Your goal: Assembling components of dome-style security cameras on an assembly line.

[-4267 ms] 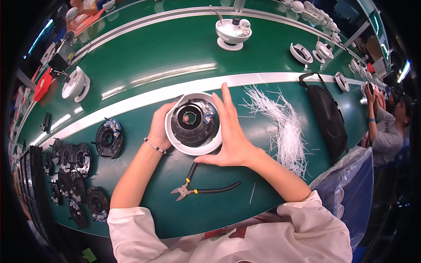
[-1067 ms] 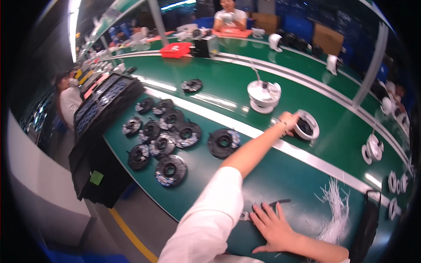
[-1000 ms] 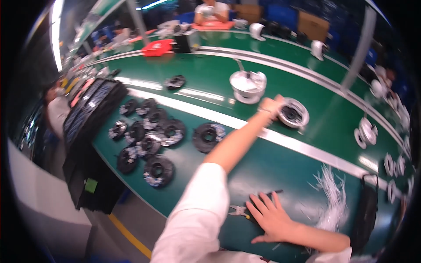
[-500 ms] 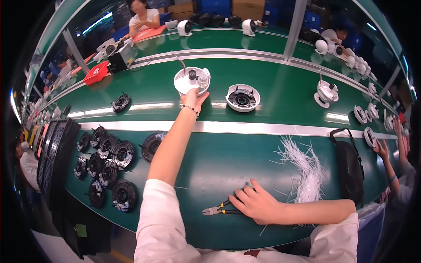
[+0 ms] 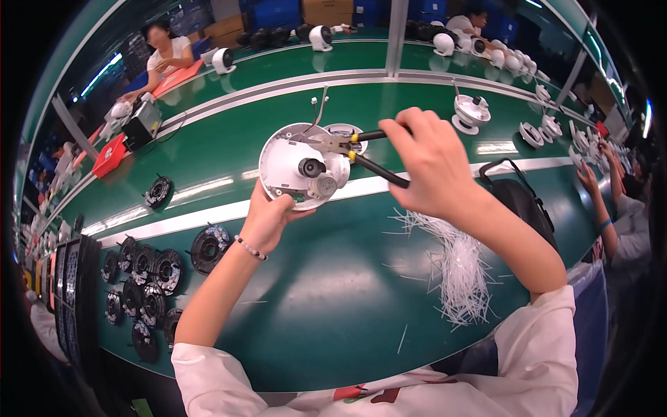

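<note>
My left hand (image 5: pixel 269 219) grips the lower edge of a round white plastic housing (image 5: pixel 280 161), tilted up above the bench. On the housing's face are a black cylindrical part and a clear round part. A thin cable (image 5: pixel 323 104) with small white connectors sticks up from its top. In my right hand (image 5: pixel 434 163) are diagonal cutters (image 5: pixel 379 169) with black and yellow handles spread apart. Their jaws are at the housing's upper right, near the cable's base; what lies between them is too small to tell. Another white shell (image 5: pixel 345 129) sits partly hidden behind the housing.
Cut white plastic strips (image 5: pixel 462 281) are heaped at right, beside a black case (image 5: pixel 517 198). Several black round parts (image 5: pixel 167 270) lie at left, near black stacked trays (image 5: pixel 73 292). More white assemblies (image 5: pixel 472 111) stand on the green conveyor (image 5: pixel 236 135). Other people work across and at right.
My left hand has brought the white housing nearer from the conveyor. My right hand has lifted the diagonal cutters off the bench up to the housing. The view has shifted right.
</note>
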`<state>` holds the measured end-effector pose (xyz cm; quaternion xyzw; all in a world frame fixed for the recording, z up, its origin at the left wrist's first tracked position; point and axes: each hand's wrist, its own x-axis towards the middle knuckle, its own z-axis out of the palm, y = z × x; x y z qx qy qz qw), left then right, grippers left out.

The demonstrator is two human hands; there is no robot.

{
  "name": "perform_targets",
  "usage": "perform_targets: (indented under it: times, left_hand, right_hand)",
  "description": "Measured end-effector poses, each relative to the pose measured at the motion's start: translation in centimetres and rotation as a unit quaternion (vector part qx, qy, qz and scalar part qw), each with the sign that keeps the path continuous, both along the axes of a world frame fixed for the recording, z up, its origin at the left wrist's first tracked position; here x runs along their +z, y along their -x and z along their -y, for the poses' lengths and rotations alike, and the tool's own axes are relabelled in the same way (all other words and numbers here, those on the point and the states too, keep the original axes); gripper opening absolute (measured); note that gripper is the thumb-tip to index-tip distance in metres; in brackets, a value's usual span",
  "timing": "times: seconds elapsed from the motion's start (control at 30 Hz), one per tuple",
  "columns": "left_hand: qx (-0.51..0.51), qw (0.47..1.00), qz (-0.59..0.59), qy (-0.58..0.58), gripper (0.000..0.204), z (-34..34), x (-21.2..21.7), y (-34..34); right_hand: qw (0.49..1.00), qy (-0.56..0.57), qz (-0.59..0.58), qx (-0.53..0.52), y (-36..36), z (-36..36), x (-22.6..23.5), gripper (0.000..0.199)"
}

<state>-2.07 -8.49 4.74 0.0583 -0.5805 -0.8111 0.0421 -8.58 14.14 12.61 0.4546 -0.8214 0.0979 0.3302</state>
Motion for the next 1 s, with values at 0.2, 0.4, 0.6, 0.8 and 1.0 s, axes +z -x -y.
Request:
perform_targets:
  times: [0.2,0.4,0.6,0.8,1.0]
  left_hand:
    - [-0.018,1.000,0.002,0.007,0.060,-1.9,0.4,-0.4]
    - [-0.007,1.000,0.013,0.023,0.057,-4.0,0.7,-0.7]
    - [-0.038,0.999,0.024,0.009,0.063,-3.5,0.6,-0.4]
    - [0.079,0.982,-0.116,0.125,0.067,-3.4,-1.2,2.1]
    - [0.128,0.983,-0.125,0.043,0.026,-1.6,-0.7,3.3]
  right_hand:
    - [0.994,-0.046,-0.050,-0.090,0.2,0.7,-1.0,0.057]
    - [0.991,-0.060,-0.054,-0.104,0.0,0.3,-1.0,0.055]
    - [0.990,-0.097,-0.013,-0.103,0.4,-0.8,-1.6,0.049]
    - [0.997,-0.003,-0.075,0.023,1.3,-5.5,1.2,0.047]
    - [0.991,-0.043,0.001,0.128,1.4,-6.2,-0.8,0.047]
